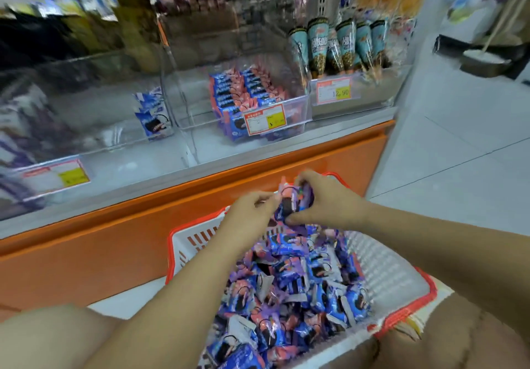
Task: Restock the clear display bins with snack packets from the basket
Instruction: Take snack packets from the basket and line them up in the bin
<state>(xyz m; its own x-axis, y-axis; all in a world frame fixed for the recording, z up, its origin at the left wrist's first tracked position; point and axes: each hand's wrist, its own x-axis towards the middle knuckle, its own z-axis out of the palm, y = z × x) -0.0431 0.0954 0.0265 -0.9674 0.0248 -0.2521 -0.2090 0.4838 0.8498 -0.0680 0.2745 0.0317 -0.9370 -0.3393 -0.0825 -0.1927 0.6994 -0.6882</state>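
Note:
A white basket with an orange rim (401,285) sits between my knees, heaped with several blue, purple and pink snack packets (289,288). Above its far end both hands hold a small bunch of packets (292,200). My right hand (324,199) grips the bunch from the right, fingers curled over the top and thumb underneath. My left hand (252,208) pinches its left edge. On the shelf ahead, a clear display bin (298,110) holds rows of the same packets behind an orange price tag. Another clear bin (120,127) to its left holds a few blue packets.
The orange shelf base (200,205) runs right behind the basket. A third bin (344,50) at the right holds teal cone-shaped snacks with a price tag reading 12.90. The upper shelf carries blurred packs. Tiled floor and a mop lie to the right.

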